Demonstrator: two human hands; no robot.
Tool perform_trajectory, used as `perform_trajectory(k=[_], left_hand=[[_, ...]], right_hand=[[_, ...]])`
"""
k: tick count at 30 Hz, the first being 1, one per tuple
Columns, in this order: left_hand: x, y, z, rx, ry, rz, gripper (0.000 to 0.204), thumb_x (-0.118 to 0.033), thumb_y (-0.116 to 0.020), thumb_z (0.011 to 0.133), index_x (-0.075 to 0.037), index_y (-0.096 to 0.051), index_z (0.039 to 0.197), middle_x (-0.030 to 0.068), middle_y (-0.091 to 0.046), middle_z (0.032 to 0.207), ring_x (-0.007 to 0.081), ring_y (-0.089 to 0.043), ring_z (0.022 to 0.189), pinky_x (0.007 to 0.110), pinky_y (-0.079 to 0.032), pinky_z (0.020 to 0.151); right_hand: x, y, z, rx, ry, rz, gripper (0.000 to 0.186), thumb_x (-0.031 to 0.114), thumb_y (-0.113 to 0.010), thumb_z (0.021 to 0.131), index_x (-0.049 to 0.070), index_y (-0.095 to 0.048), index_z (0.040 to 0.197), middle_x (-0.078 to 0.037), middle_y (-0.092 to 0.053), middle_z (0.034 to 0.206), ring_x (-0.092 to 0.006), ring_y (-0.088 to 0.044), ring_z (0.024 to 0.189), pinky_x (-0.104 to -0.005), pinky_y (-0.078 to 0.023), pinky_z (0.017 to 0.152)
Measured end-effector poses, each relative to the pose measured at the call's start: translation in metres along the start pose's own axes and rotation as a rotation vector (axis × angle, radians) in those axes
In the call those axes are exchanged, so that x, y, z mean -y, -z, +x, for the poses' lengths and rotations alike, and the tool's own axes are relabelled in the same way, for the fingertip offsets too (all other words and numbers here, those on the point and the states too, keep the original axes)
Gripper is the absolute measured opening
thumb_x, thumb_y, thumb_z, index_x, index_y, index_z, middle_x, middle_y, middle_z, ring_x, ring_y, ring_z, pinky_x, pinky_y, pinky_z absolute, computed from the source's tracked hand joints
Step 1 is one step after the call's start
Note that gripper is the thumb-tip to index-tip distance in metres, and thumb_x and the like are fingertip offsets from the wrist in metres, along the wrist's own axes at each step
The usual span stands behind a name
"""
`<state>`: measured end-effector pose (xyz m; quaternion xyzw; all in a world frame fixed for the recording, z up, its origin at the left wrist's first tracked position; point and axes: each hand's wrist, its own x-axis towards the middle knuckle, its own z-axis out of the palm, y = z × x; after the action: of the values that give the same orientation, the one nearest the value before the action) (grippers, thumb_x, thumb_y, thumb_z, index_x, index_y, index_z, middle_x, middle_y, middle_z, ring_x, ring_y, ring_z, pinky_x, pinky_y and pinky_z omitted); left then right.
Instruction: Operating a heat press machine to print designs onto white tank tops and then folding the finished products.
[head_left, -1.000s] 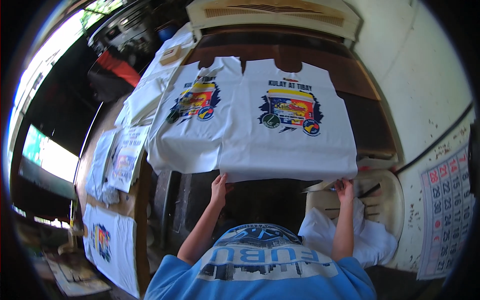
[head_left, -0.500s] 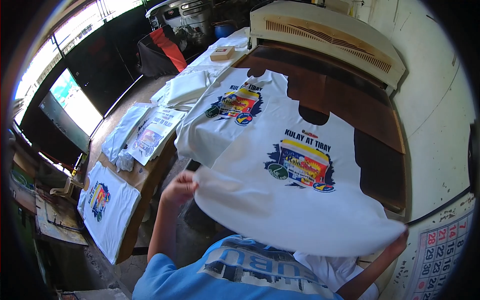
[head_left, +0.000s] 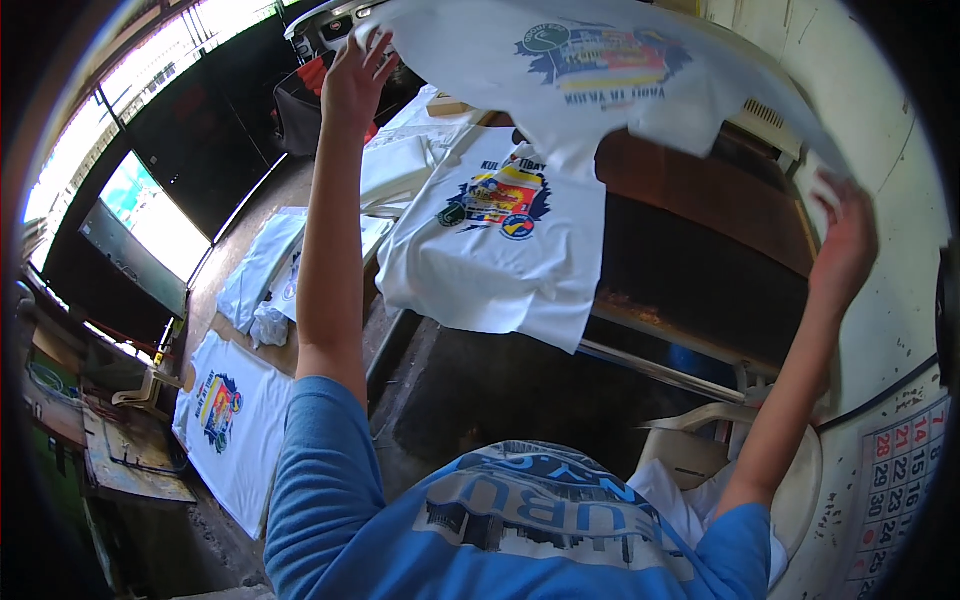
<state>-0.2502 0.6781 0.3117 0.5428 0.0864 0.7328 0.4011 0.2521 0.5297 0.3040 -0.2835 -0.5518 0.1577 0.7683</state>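
Observation:
My left hand (head_left: 352, 75), raised at top centre-left, holds a corner of a lifted white shirt piece (head_left: 470, 55), some fingers spread. My right hand (head_left: 840, 215), raised at the right and slightly blurred, is at the other corner, fingers curled toward it. The lifted cloth arches between them, its colourful print faintly visible upside down. Below it, a second white piece (head_left: 430, 280) with a colourful printed design lies on the dark brown bed of a machine (head_left: 700, 240), its front part hanging over the edge.
A side table (head_left: 298, 242) at the left bears white stacks, paper and a plastic bag; a printed shirt (head_left: 240, 465) hangs over its near end. A cream plastic chair (head_left: 670, 450) holds white cloth. A wall with a calendar (head_left: 895, 490) is on the right, a bright doorway (head_left: 160, 220) far left.
Both hands have risen from the near edge to high over the machine, lifting the right-hand shirt piece and turning it up and away, uncovering the dark bed; the other piece stays lying.

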Motion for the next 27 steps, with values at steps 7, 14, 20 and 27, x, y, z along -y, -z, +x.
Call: perform_trajectory(k=[7,14,20,27], left_hand=[[0.044,0.167,-0.125,-0.557,0.418,0.271,0.032,-0.034,-0.057,0.079,-0.015,-0.053,0.104,-0.0018,-0.054,0.097,0.0151,-0.050,0.089,0.039,-0.042,0.077],[0.064,0.259,-0.278,-0.777,0.853,0.551,0.035,-0.034,-0.056,0.081,-0.009,-0.056,0.106,0.0026,-0.056,0.092,0.0152,-0.052,0.082,0.031,-0.040,0.068],[0.086,0.297,-0.358,-0.814,1.053,0.480,0.029,-0.035,-0.056,0.079,-0.015,-0.057,0.099,-0.0011,-0.053,0.093,0.0145,-0.045,0.088,0.037,-0.038,0.071],[0.107,0.307,-0.391,-0.836,1.198,0.089,0.039,-0.035,-0.051,0.081,-0.016,-0.048,0.115,0.0048,-0.047,0.110,0.0197,-0.041,0.103,0.046,-0.030,0.089]], right_hand=[[-0.102,-0.053,-0.132,0.130,-0.419,-0.371,0.019,0.015,-0.049,0.082,0.003,-0.055,0.068,-0.001,-0.053,0.060,-0.0050,-0.045,0.050,-0.0181,-0.035,0.047],[-0.159,-0.073,-0.260,0.167,-0.778,-0.530,0.020,0.014,-0.049,0.079,0.004,-0.051,0.062,-0.001,-0.049,0.051,-0.0051,-0.045,0.043,-0.0192,-0.033,0.038],[-0.154,-0.091,-0.314,0.215,-0.903,-0.611,0.021,0.014,-0.049,0.080,0.002,-0.052,0.064,-0.001,-0.049,0.052,-0.0071,-0.048,0.043,-0.0203,-0.035,0.035],[-0.147,-0.103,-0.330,-0.054,-1.342,-0.449,0.014,0.018,-0.054,0.081,0.004,-0.056,0.082,-0.007,-0.057,0.080,-0.0169,-0.060,0.066,-0.0281,-0.049,0.048]])
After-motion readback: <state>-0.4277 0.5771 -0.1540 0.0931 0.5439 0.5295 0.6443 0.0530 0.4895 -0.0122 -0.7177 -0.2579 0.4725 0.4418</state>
